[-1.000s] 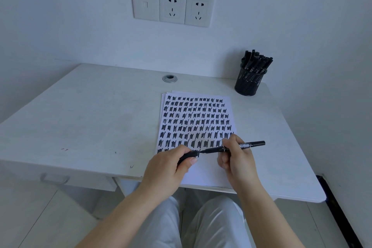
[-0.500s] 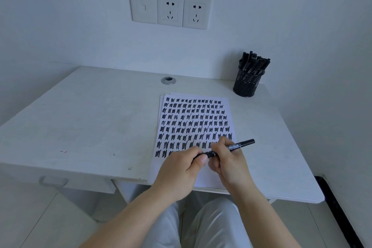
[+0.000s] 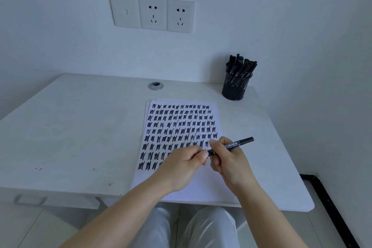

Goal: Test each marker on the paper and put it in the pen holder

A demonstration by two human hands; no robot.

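On the white desk lies the white paper sheet covered in black scribbles, the black mesh pen holder at the far right. Both hands hold the black marker above the paper: the right hand grips the barrel, the left hand pinches the cap end. I judge that capping is finishing; next comes the holder. A second ago the cap was apart.

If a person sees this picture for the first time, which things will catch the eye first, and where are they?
First comes the paper in the middle of the white desk, filled with rows of black test strokes. Over its lower part, the left hand and right hand both grip one black marker. At the desk's far right corner stands a black pen holder full of markers.
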